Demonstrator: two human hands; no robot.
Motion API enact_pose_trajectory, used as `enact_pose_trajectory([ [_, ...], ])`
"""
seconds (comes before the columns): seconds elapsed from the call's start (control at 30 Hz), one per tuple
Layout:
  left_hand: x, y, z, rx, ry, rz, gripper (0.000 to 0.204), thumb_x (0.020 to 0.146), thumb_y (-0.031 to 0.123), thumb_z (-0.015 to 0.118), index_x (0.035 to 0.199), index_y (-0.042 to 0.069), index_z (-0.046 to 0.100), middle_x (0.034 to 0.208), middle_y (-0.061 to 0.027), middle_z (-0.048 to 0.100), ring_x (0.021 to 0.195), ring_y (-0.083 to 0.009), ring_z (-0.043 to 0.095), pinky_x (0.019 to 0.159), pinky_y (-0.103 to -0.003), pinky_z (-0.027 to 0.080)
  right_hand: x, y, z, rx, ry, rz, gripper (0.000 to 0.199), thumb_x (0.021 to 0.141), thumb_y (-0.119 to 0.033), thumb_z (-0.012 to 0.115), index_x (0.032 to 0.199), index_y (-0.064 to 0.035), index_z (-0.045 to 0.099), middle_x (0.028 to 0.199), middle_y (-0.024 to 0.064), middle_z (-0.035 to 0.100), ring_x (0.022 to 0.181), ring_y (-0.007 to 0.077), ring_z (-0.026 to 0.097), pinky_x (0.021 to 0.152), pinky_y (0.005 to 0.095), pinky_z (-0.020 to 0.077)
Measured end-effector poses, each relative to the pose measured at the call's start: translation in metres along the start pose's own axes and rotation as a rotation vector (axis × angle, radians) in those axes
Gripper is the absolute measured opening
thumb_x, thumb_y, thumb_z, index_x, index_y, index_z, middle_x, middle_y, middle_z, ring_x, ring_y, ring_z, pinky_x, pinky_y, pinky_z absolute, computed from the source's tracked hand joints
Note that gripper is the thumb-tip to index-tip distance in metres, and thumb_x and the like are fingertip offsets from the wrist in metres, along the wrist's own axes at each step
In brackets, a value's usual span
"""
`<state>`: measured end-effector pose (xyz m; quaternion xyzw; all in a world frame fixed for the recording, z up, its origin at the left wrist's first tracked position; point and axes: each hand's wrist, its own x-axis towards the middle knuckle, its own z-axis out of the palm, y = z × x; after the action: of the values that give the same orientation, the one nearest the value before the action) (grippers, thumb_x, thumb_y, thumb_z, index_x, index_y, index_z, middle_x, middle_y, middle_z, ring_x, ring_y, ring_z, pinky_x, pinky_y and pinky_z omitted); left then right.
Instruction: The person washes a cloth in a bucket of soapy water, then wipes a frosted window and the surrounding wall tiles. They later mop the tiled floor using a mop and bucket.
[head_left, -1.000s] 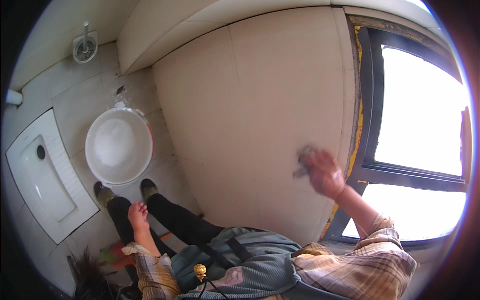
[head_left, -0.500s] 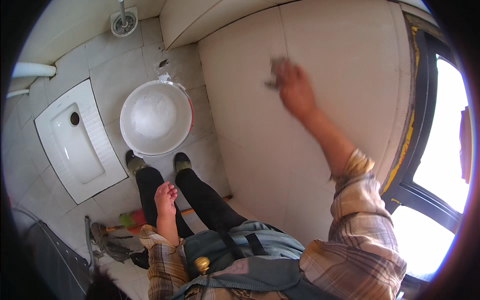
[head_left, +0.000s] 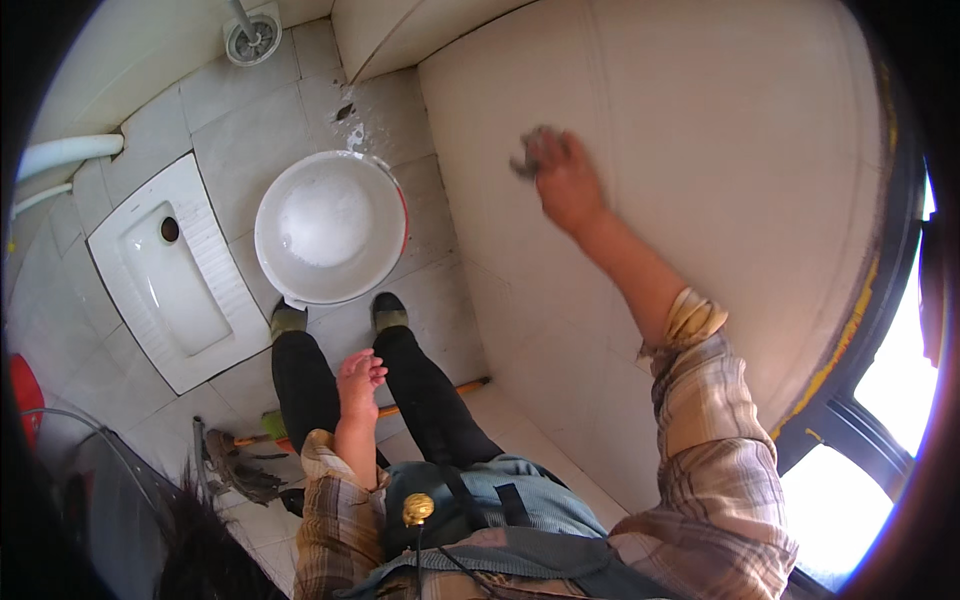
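My right hand [head_left: 570, 190] reaches out to the beige tiled wall [head_left: 730, 170]. Its fingers close round a small grey crumpled rag [head_left: 540, 150], pressed to the wall as far as I can see. Blur hides whether that is cloth or a wire scourer. Low in front of my body, my left hand [head_left: 362, 378] hangs over my legs with its fingers loosely bent and apart, holding nothing. Between the wall and the squat toilet, a white bucket [head_left: 375, 265] with whitish, foamy liquid [head_left: 322, 222] stands on the floor just beyond my feet.
A white squat toilet [head_left: 190, 300] is set in the tiled floor at left. Behind my legs lie a grey mop [head_left: 240, 470] and an orange pole [head_left: 465, 387]. A dark-framed window [head_left: 870, 400] edges the wall at right. White pipes [head_left: 70, 152] come out at far left.
My right hand has moved slightly left and down with the rag. My head view has shifted, so the bucket and toilet appear further right. My left hand remains low and empty.
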<state>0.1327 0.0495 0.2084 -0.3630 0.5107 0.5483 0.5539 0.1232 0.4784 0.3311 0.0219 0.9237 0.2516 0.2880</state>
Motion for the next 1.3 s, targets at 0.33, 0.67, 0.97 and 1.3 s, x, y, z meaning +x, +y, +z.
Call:
enact_pose_trajectory([
  [0.33,0.032,-0.008,-0.042,0.176,0.065,-0.164,0.011,0.089,0.014,0.054,0.096,0.007,0.058,0.078,-0.0049,0.060,0.061,-0.0137,0.057,0.054,-0.024,0.044,-0.183,-0.173,0.138,0.536,-0.557,-0.125,0.050,0.078,-0.012,0.054,0.125,0.0047,0.046,0.127,0.0180,0.048,0.122,0.0271,0.040,0.108,0.0374,0.0228],
  [0.67,0.046,0.008,-0.051,0.293,0.111,-0.194,0.013,0.087,0.012,0.054,0.098,0.006,0.057,0.079,-0.0056,0.060,0.064,-0.0150,0.058,0.056,-0.025,0.045,0.059,-0.079,0.122,0.164,0.118,0.003,0.023,0.074,-0.012,0.055,0.090,-0.0045,0.070,0.126,0.0116,0.052,0.121,0.0258,0.041,0.107,0.0424,0.0216],
  [0.97,0.045,0.012,-0.037,0.209,0.048,-0.204,0.015,0.087,0.010,0.054,0.100,0.006,0.059,0.083,-0.0064,0.061,0.067,-0.0148,0.059,0.059,-0.025,0.045,-0.009,-0.207,0.244,0.520,-0.013,0.092,0.042,0.079,0.001,0.047,0.120,0.0028,0.050,0.127,0.0165,0.047,0.122,0.0308,0.039,0.104,0.0366,0.0299],
  [1.3,0.049,-0.016,-0.044,0.209,0.078,-0.192,0.016,0.088,0.014,0.054,0.101,0.006,0.059,0.084,-0.0063,0.062,0.068,-0.0151,0.059,0.060,-0.026,0.046,0.042,-0.191,0.246,0.259,-0.075,-0.091,0.027,0.075,-0.013,0.054,0.095,-0.0021,0.068,0.119,0.0142,0.056,0.119,0.0267,0.043,0.105,0.0416,0.0232],
])
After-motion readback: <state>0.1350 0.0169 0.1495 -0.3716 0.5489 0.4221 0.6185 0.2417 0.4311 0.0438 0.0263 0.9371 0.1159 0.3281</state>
